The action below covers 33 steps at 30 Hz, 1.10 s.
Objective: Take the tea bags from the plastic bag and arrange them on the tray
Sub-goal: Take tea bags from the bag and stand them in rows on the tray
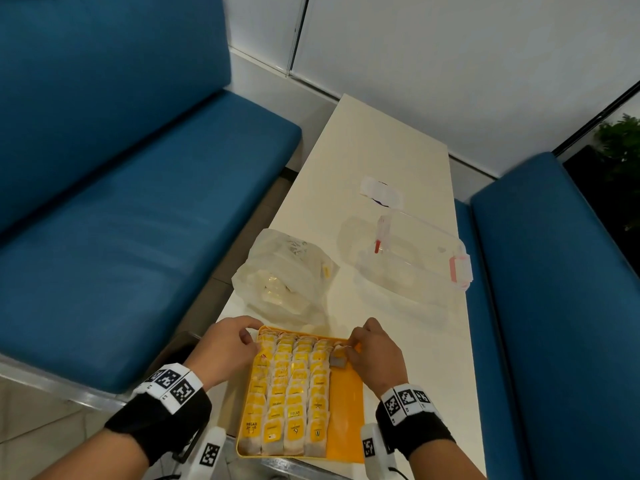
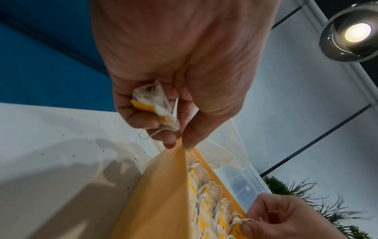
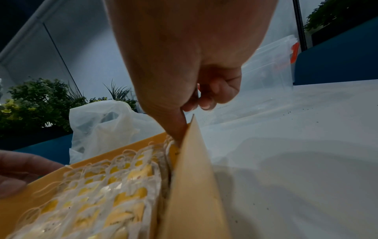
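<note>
A yellow tray (image 1: 346, 410) lies at the table's near edge, with several rows of yellow-tagged tea bags (image 1: 287, 393) filling its left part. My left hand (image 1: 249, 336) is at the tray's far left corner. In the left wrist view its curled fingers hold a crumpled tea bag (image 2: 155, 103) and its fingertips touch the tray wall (image 2: 159, 194). My right hand (image 1: 349, 344) pinches a tea bag (image 1: 337, 358) at the far end of the tray's bare right strip. The translucent plastic bag (image 1: 284, 275) sits just beyond the tray.
A clear plastic container (image 1: 412, 258) with pink clips stands to the right of the bag, and a small white wrapper (image 1: 381, 194) lies further back. Blue benches (image 1: 138, 220) flank the narrow white table (image 1: 381, 150) on both sides.
</note>
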Motion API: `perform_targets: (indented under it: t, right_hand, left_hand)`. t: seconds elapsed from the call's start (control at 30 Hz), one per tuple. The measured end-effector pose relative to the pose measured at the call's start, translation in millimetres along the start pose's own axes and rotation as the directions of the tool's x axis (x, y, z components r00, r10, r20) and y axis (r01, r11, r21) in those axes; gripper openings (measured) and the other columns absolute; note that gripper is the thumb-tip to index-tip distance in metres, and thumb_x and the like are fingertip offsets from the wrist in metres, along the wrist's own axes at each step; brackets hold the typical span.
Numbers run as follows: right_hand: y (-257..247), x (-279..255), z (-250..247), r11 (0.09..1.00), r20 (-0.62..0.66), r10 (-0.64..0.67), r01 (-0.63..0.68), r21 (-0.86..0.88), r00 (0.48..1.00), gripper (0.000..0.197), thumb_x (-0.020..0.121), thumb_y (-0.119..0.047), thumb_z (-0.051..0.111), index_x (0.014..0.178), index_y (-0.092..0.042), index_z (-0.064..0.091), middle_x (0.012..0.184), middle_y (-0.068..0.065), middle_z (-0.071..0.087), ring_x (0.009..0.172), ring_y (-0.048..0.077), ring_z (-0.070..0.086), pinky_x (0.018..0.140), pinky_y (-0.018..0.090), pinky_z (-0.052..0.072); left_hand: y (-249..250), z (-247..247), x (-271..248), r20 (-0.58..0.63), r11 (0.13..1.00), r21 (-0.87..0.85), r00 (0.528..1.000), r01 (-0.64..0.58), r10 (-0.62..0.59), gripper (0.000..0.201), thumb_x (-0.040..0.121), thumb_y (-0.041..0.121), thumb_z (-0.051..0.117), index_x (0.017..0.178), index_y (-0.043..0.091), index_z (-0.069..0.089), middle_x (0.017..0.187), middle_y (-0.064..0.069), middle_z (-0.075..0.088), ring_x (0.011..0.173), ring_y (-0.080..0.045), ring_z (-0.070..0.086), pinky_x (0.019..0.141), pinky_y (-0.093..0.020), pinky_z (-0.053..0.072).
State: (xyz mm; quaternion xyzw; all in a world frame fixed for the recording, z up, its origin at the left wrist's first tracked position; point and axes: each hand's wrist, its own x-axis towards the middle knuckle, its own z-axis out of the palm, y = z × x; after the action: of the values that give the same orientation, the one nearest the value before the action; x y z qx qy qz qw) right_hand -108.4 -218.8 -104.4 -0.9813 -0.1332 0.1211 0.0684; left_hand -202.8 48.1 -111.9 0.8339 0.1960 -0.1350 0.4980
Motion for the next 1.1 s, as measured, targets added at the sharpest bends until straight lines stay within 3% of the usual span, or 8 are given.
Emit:
perform_targets:
  t: [0.1,0.23,0.37,0.47,0.6,0.87,1.0,1.1]
  right_hand:
    - [-1.5,-1.6,-2.5,1.000,-0.002,0.017,-0.017,0.001,1.000,0.013,0.089,-0.034,0.064,0.096,-0.023,0.060,0.098,-0.009,0.041,0.076,0.013,0.049,0.061,0.024,0.037]
    - [-9.3,-10.6,-11.5,0.996,-0.044,0.023,-0.019,0.082,0.999,0.029,0.081,-0.043,0.068,0.104,-0.030,0.055,0.102,-0.013,0.040,0.085,0.011,0.056,0.062,0.025,0.045]
    - [-37.8,-20.8,-27.5,0.952,-0.178,-0.045,0.096,0.291,0.983,0.022,0.083,-0.031,0.070,0.103,-0.031,0.061,0.099,-0.014,0.049,0.085,0.003,0.055,0.069,0.023,0.048]
    - [-75.9,-30.2,-39.9,0.811,-0.028,-0.142,0.133,0.570,0.989,0.018,0.080,-0.024,0.076,0.096,-0.030,0.070,0.087,-0.006,0.063,0.074,0.010,0.059,0.072,0.024,0.051]
    - [-98.2,-35.4,-39.6,0.735,0.088,-0.232,0.116,0.669,0.969,0.021,0.080,-0.025,0.077,0.099,-0.033,0.073,0.093,-0.002,0.065,0.071,0.008,0.056,0.073,0.023,0.052]
    - [-92.4,-40.1,-27.0,0.756,-0.035,-0.391,0.343,0.558,0.920,0.017,0.083,-0.016,0.075,0.094,-0.028,0.076,0.099,-0.012,0.052,0.081,0.002,0.053,0.075,0.012,0.043]
    - [-89.1,-39.7,-24.6,0.724,-0.102,-0.370,0.356,0.591,0.923,0.010,0.081,-0.017,0.076,0.088,-0.024,0.076,0.094,-0.010,0.059,0.076,0.010,0.057,0.072,0.022,0.049]
    - [-84.1,-36.3,-30.3,0.684,-0.146,-0.243,0.276,0.675,0.959,0.012,0.079,-0.011,0.078,0.080,-0.022,0.075,0.082,-0.007,0.065,0.072,0.008,0.061,0.068,0.015,0.046]
  left_hand:
    - [-0.7,0.0,0.1,-0.010,1.000,-0.020,1.000,0.015,-0.015,0.046,0.093,0.027,0.072,0.136,0.023,0.056,0.091,0.002,0.068,0.079,-0.007,0.064,0.058,-0.012,0.041]
    - [2.1,-5.7,-0.3,-0.070,0.972,-0.227,0.995,0.057,-0.075,0.044,0.096,0.056,0.057,0.123,0.022,0.052,0.092,-0.002,0.071,0.078,-0.012,0.067,0.064,-0.027,0.047]
    - [20.1,-9.4,-4.3,0.103,0.749,-0.640,0.985,0.170,-0.136,0.045,0.103,0.054,0.042,0.117,0.015,0.059,0.085,-0.009,0.071,0.072,-0.021,0.064,0.063,-0.032,0.047]
    - [37.1,-4.7,-5.9,0.227,0.564,-0.778,0.961,0.276,-0.157,0.047,0.105,0.050,0.042,0.117,0.008,0.060,0.082,-0.014,0.068,0.065,-0.022,0.062,0.055,-0.028,0.047]
    - [46.8,5.1,-3.3,0.260,0.547,-0.782,0.954,0.298,-0.148,0.051,0.106,0.050,0.040,0.121,0.006,0.061,0.086,-0.011,0.067,0.071,-0.022,0.061,0.064,-0.033,0.045]
    - [43.3,13.1,-1.0,0.351,0.515,-0.780,0.930,0.356,-0.112,0.043,0.106,0.035,0.047,0.121,0.000,0.065,0.094,-0.016,0.064,0.071,-0.024,0.067,0.058,-0.033,0.050]
    - [40.6,12.2,-4.0,0.349,0.598,-0.744,0.937,0.297,-0.031,0.033,0.105,0.026,0.047,0.114,0.005,0.072,0.099,-0.016,0.068,0.071,-0.020,0.066,0.062,-0.031,0.052]
    - [40.2,8.4,-9.2,0.337,0.702,-0.689,0.937,0.177,0.094,0.037,0.105,0.039,0.049,0.112,0.012,0.073,0.105,-0.014,0.073,0.084,-0.020,0.069,0.072,-0.032,0.055]
